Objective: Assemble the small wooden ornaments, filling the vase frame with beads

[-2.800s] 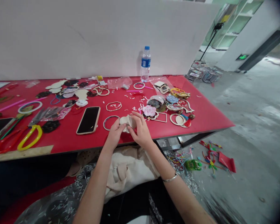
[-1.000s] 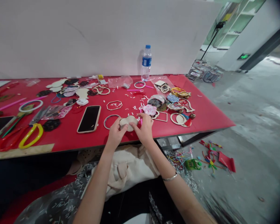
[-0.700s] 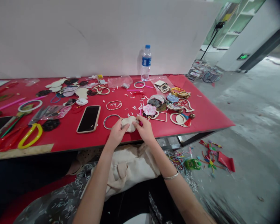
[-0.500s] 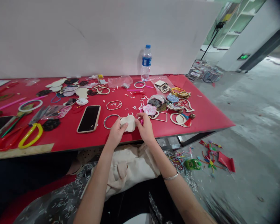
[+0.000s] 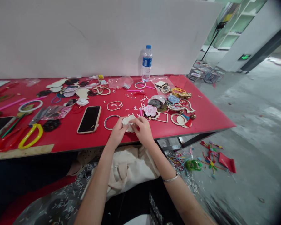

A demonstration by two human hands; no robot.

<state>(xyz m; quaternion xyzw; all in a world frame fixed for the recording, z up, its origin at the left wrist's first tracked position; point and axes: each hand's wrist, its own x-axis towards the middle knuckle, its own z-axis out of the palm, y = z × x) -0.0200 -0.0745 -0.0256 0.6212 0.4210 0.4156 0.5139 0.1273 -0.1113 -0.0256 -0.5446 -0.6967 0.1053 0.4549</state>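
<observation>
Near the front edge of the red table (image 5: 131,137), my left hand (image 5: 118,130) grips the left side of a small cream flower-shaped piece (image 5: 126,120). The fingers of my right hand (image 5: 142,128) are pinched over the piece's right part; what they hold, if anything, is too small to make out. A round ring (image 5: 105,122) lies just left of my left hand. Behind my right hand is a pink flower piece (image 5: 150,110) among thin white scraps.
Left of my hands lie a phone (image 5: 89,119) and yellow-handled scissors (image 5: 31,136). A water bottle (image 5: 146,64) stands at the back by the wall. Cutout shapes and frames (image 5: 162,117) cover the right side. A cream bag (image 5: 128,170) rests on my lap.
My right hand has moved left from the piece's edge to over its face, with the fingers now pinched together. My left hand keeps its hold in nearly the same place.
</observation>
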